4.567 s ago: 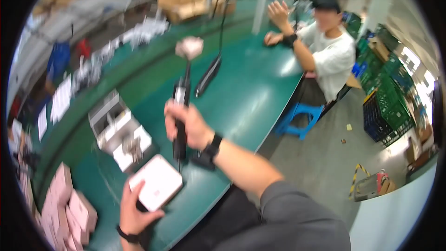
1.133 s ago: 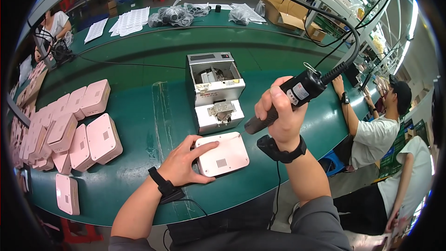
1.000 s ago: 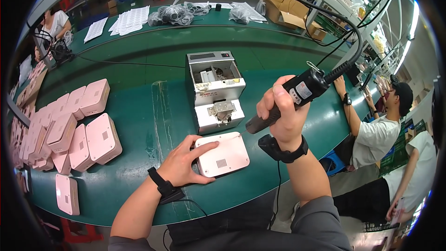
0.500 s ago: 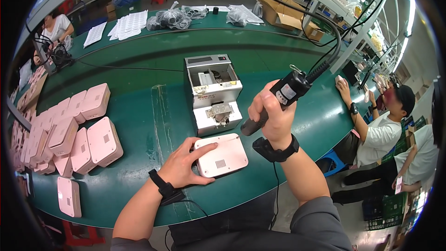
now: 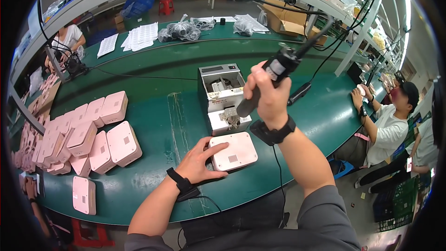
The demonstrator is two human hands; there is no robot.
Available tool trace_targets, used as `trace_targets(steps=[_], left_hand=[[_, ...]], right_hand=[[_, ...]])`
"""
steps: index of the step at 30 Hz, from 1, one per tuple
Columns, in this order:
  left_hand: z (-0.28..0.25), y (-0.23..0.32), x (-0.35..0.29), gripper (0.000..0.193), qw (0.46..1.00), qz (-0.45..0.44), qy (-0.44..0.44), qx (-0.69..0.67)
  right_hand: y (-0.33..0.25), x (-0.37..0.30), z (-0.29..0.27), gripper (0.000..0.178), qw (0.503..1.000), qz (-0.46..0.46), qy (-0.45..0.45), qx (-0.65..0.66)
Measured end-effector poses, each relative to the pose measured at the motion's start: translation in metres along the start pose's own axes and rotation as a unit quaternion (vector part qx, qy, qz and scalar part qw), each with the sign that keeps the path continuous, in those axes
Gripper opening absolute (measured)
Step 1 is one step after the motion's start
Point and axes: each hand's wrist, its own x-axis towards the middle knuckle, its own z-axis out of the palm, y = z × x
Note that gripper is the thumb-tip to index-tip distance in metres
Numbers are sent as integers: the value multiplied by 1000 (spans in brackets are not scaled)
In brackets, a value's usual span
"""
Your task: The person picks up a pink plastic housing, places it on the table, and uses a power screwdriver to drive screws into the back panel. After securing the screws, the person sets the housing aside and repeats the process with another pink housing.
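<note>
Black-bodied, an electric screwdriver sits in the right hand, fingers wrapped around it, while the left hand spreads over the left end of a pink box, index finger on top. The screwdriver slants down-left, cord end up-right; the box lies flat on the green table, long axis running left to right.

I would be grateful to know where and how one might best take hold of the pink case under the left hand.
I'd grip the pink case by its right end, coming from the right: the left hand is on its left part, leaving that end bare. It is a shallow, flat-lying box, so you could probably pinch its long sides there.
</note>
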Motion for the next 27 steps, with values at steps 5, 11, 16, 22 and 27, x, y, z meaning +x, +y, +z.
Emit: trace_targets(steps=[5, 11, 16, 22, 27], left_hand=[[2, -4, -4, 79, 1000, -2, 4, 6], [1, -9, -4, 81, 1000, 0, 1, 1], [1, -9, -3, 81, 1000, 6, 7, -2], [2, -7, 0, 79, 1000, -2, 5, -6], [2, -8, -1, 79, 1000, -1, 5, -7]], right_hand=[[12, -1, 5, 16, 998, 48, -25, -34], [4, -13, 6, 14, 999, 42, -30, -1], [10, -17, 4, 14, 998, 56, -31, -14], [25, -26, 0, 16, 997, 67, -38, -9], [28, -29, -4, 16, 997, 77, -18, 18]])
